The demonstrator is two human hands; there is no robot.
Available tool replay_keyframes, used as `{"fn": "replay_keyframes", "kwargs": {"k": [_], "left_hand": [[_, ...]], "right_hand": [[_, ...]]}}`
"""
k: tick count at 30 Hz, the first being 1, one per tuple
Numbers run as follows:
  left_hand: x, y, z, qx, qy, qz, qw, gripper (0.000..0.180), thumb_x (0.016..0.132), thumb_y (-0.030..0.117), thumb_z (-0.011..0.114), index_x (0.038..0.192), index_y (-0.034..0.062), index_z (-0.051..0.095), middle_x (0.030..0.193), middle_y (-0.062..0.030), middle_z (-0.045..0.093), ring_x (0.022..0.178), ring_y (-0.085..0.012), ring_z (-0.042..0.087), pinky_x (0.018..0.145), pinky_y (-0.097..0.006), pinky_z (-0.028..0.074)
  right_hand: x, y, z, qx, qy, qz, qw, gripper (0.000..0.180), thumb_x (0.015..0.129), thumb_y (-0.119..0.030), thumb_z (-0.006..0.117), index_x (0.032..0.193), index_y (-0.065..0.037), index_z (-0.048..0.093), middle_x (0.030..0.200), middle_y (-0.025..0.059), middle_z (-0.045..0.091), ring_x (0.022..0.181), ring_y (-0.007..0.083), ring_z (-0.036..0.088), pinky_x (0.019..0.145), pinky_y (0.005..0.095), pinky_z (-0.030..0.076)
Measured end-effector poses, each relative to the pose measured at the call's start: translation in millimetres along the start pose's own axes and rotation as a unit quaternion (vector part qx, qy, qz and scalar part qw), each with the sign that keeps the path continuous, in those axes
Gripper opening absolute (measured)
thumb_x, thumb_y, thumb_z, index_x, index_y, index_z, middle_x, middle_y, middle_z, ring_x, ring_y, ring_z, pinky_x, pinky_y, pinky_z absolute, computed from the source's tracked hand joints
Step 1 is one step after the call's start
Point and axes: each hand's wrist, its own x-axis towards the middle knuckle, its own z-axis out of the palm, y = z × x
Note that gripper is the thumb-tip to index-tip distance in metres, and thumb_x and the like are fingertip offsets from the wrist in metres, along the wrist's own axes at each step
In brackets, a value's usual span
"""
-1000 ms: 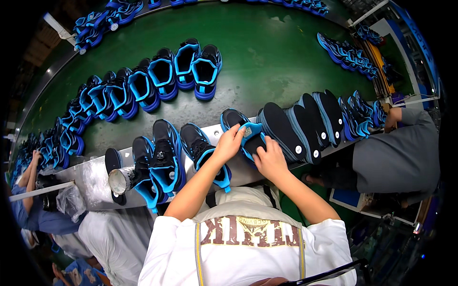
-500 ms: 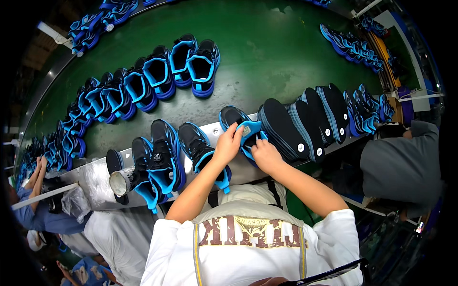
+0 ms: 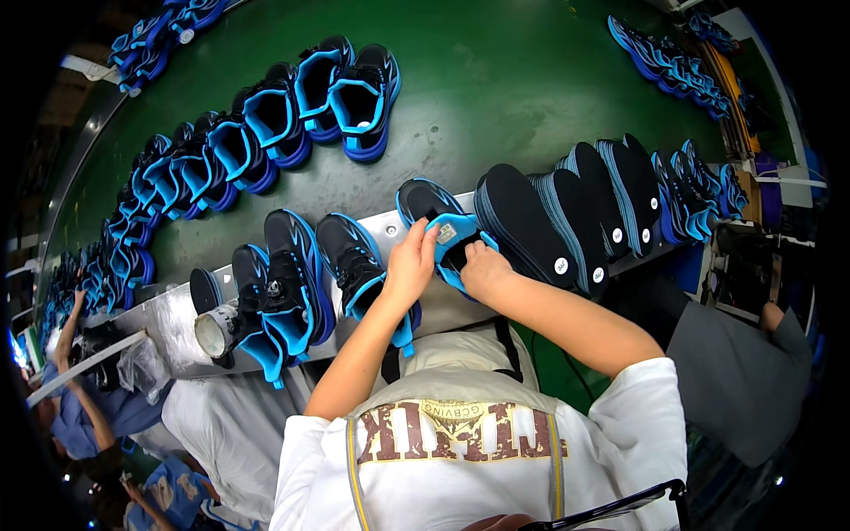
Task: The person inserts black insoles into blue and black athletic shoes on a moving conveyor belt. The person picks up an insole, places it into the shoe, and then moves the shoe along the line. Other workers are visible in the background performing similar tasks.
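Note:
A black and blue sneaker (image 3: 423, 196) lies on the metal edge in front of me, its toe pointing away. My left hand (image 3: 413, 263) pinches its blue tongue, which is folded up and shows a pale label. On the opposite side of the opening, my right hand (image 3: 483, 268) has its fingers curled over the blue collar, with the fingertips partly hidden by the shoe. Left of my left forearm stand more sneakers (image 3: 285, 243), some with their tongues pulled out. Stacks of black insoles (image 3: 513, 221) with blue edges and round white stickers lie just right of my right hand.
A long row of sneakers (image 3: 232, 150) crosses the green belt (image 3: 496, 80). A white roll (image 3: 215, 334) and dark insoles (image 3: 205, 290) are at left on the metal ledge (image 3: 168, 329). Other people sit at left and right; a grey-clothed person (image 3: 739, 380) is on the right.
My right hand has shifted further over the collar, its fingers deeper at the opening. My left hand keeps the tongue raised. The whole view has shifted slightly.

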Motion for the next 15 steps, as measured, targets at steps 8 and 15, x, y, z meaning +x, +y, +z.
{"fn": "replay_keyframes", "kwargs": {"k": [8,15], "left_hand": [[0.3,0.8,-2.0,-0.032,-0.014,-0.02,0.999,0.027,0.086,0.024,0.047,0.098,0.0002,0.049,0.062,-0.0082,0.05,0.055,-0.0113,0.044,0.052,-0.025,0.038],[-2.5,0.9,11.0,-0.035,0.043,-0.006,0.998,0.03,0.084,0.025,0.049,0.1,-0.0003,0.049,0.062,-0.0105,0.051,0.054,-0.0148,0.047,0.052,-0.026,0.039]], "right_hand": [[13.5,0.8,-16.7,-0.046,-0.145,-0.027,0.988,0.039,0.077,-0.018,0.048,0.112,-0.001,0.049,0.119,0.0152,0.041,0.108,0.0272,0.04,0.087,0.0332,0.035],[23.9,1.7,-40.6,-0.19,-0.023,-0.097,0.977,0.047,0.082,-0.023,0.042,0.126,-0.01,0.034,0.133,0.0033,0.03,0.122,0.0204,0.029,0.099,0.0333,0.022]]}}
